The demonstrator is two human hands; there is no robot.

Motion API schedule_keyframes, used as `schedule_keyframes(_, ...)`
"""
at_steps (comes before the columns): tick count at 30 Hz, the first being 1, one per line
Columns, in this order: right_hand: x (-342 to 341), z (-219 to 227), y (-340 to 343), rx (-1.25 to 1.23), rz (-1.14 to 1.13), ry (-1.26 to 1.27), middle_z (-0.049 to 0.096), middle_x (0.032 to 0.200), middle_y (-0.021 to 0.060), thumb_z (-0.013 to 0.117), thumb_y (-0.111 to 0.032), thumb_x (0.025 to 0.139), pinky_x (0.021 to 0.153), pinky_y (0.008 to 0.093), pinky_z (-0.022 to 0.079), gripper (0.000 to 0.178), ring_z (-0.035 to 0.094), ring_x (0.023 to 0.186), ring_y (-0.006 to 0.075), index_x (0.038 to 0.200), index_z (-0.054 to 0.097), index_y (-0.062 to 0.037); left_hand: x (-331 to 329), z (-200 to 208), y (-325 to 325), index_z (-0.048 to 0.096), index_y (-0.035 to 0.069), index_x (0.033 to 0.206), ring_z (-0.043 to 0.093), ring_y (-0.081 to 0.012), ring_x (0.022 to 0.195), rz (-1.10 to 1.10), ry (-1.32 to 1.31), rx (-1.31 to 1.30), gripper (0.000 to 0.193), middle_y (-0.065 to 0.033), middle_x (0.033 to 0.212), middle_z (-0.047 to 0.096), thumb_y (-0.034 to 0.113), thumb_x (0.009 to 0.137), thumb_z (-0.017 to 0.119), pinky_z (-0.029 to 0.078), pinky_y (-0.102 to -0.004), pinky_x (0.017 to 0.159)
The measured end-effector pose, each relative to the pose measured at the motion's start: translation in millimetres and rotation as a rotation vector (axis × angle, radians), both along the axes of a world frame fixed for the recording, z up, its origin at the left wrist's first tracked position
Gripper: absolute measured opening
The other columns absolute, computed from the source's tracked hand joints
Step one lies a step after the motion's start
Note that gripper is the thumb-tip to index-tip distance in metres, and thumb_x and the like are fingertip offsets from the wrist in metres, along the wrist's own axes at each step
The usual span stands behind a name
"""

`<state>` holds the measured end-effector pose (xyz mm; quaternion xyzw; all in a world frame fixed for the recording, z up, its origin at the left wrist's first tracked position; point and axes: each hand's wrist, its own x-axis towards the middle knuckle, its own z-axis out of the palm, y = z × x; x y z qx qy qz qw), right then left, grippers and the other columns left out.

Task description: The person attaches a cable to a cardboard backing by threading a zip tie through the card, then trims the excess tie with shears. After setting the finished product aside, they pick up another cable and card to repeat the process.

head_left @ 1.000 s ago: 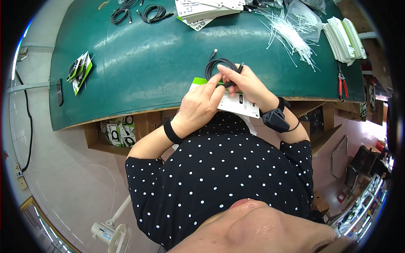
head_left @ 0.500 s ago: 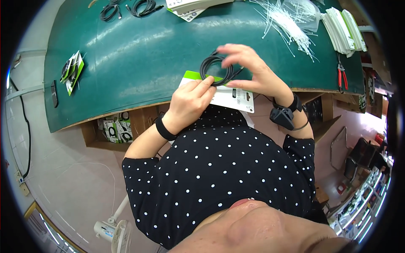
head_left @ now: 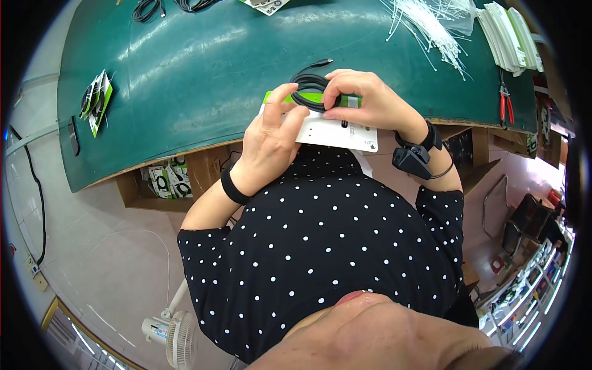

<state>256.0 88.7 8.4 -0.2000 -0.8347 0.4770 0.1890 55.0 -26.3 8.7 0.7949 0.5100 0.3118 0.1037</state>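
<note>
A coiled black cable (head_left: 308, 82) lies over a white and green packaging card (head_left: 336, 134) at the table's near edge. One end of the cable, with a metal-tipped plug, points away from me across the table. My right hand (head_left: 369, 102) pinches the right side of the coil between thumb and fingers. At the coil's left edge is my left hand (head_left: 269, 131), its bent index finger and thumb apart with nothing visibly gripped. The card's lower part sticks out past the table edge, and the hands hide some of it.
White cable ties (head_left: 425, 28) are heaped at the far right, near stacked cards (head_left: 502, 40) and red-handled pliers (head_left: 505, 106). Packed cables (head_left: 97, 102) and a dark flat object (head_left: 73, 135) lie at left. More coils (head_left: 147, 9) lie far left. An open box (head_left: 139, 194) stands below the table.
My right hand has come down from its raised, spread pose and closed on the coil's right side. My left hand has loosened its fingers from the coil. The cable end now extends outward.
</note>
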Motion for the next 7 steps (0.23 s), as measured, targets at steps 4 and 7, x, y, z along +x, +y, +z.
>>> schedule_keyframes(4,-8.6,7.6,-6.5,-0.136,-0.125,-0.023,0.067,0.085,0.0108,0.074,-0.012,0.074,0.078,0.0286,0.052,0.018,0.064,0.085,0.0221,0.082,0.064,-0.0004,-1.4,1.1,-2.1,0.061,0.004,0.090,0.057,-0.0299,0.100,-0.037,-0.195,-0.135,0.031,-0.0163,0.115,0.047,-0.008,0.061,0.066,0.052,-0.0346,0.080)
schedule_keyframes(7,-5.4,6.9,-3.5,-0.021,-0.064,-0.070,0.068,0.092,0.0118,0.074,-0.012,0.074,0.082,0.0299,0.051,0.023,0.065,0.091,0.0210,0.092,0.066,-0.0015,-7.1,-2.3,0.1,0.061,0.005,0.092,0.053,-0.0329,0.106,-0.124,-0.280,-0.169,0.037,-0.0178,0.115,0.043,-0.011,0.059,0.067,0.051,-0.0359,0.084)
